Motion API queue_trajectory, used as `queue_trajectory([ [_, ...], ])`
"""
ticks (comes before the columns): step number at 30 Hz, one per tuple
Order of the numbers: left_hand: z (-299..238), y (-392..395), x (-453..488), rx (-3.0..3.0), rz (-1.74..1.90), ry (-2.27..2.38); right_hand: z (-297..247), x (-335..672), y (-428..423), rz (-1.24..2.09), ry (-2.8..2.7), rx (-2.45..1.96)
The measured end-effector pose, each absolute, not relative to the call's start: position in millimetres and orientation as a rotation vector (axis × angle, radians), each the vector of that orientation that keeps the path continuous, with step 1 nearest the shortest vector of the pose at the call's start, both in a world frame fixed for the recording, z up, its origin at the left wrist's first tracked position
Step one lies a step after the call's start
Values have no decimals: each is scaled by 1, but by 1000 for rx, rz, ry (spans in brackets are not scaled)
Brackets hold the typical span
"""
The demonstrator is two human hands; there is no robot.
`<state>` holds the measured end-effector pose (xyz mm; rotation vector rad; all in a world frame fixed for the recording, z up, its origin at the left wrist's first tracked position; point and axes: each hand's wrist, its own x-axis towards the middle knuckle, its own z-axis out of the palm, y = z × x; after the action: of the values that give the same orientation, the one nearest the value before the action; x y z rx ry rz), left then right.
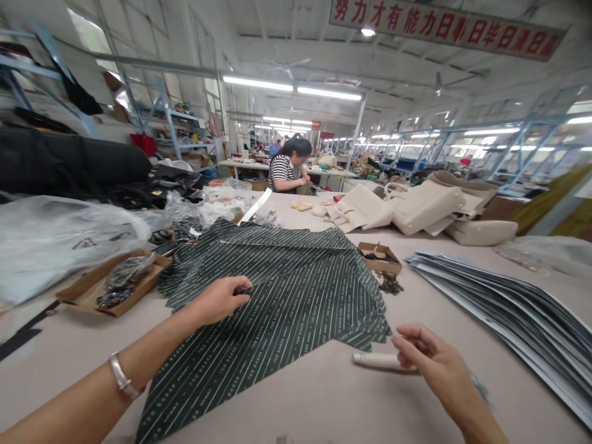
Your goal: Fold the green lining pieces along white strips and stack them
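Note:
Dark green fabric [296,296] printed with white diagonal stripes and lettering lies spread in loose layers before me. Above its left-middle part is my left hand [224,301], thumb and fingers pinched together; a tiny dark spot shows between them, too small to name. My right hand [430,357] is to the right of the fabric's lower right corner, its fingers curled and the thumb close to the index finger. Whether anything sits in that pinch cannot be made out. Partly beneath this hand, a pale stick-like handle [377,361] lies on the table, its far end hidden.
Right of the fabric are a small cardboard box [379,256], dark metal bits [391,282] and stacked dark sheets [499,314]. Beige bag pieces [411,203] lie behind. At left are a cardboard tray [115,283] and plastic bags [69,246]. A person [289,166] works further back.

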<state>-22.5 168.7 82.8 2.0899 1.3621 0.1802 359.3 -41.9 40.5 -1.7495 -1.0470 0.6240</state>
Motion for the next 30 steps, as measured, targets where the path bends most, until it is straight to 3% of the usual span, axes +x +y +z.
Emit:
queue_trajectory([
  [6,116,132,-66,1839,-45,1208,41,311,-61,573,-1217,-1698],
  [16,79,93,-103,1710,-412,1276,37,199,-48,1124,-1351,-1440],
  [24,83,104,-120,1818,-341,1391,24,177,-34,1204,-1275,-1461],
  [30,62,80,-90,1704,-229,1229,28,173,-36,1144,-1274,-1472],
])
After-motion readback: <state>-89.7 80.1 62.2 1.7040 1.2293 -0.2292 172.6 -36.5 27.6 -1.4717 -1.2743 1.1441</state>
